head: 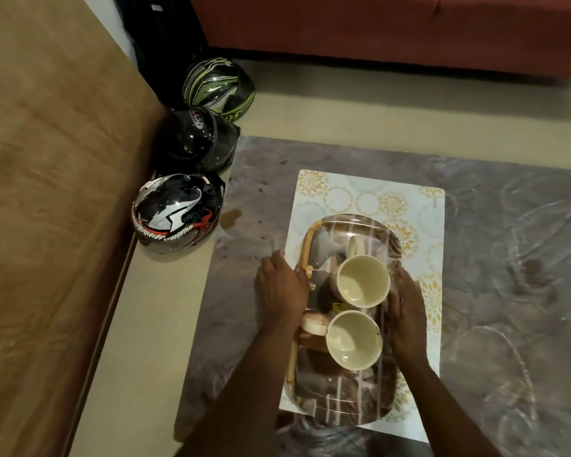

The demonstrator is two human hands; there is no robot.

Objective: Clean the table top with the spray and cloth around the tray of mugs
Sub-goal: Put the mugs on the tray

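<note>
your left hand [282, 290] sits on the left rim of the tray [353, 400], fingers curled over the edge by the pale handle strip, so it reads as gripping the rim. your right hand [406, 311] lies along the right rim with the fingers fairly straight; i cannot tell whether the thumb has hooked under the edge or the hand only presses against the side.

the tray rests on a patterned placemat [370, 196] on the marbled table top [508, 258]. two cream mugs stand in it: the far mug [363, 280] and the near mug [354, 339], close together, with a small round lid [314, 325] just beside the near one. no spray or cloth shows anywhere in view.

the risks from here, as i judge them: if you lift with the right side only pressed and not held, the tray could tip and the mugs slide or knock together. the tray looks glossy, so they may skate on a small tilt. dragging it could pull the placemat along and smear the brown stain [230, 216] near the table's left edge. three helmets [178, 212] sit on the floor just beside that edge, so anything sliding off lands among them.
</note>
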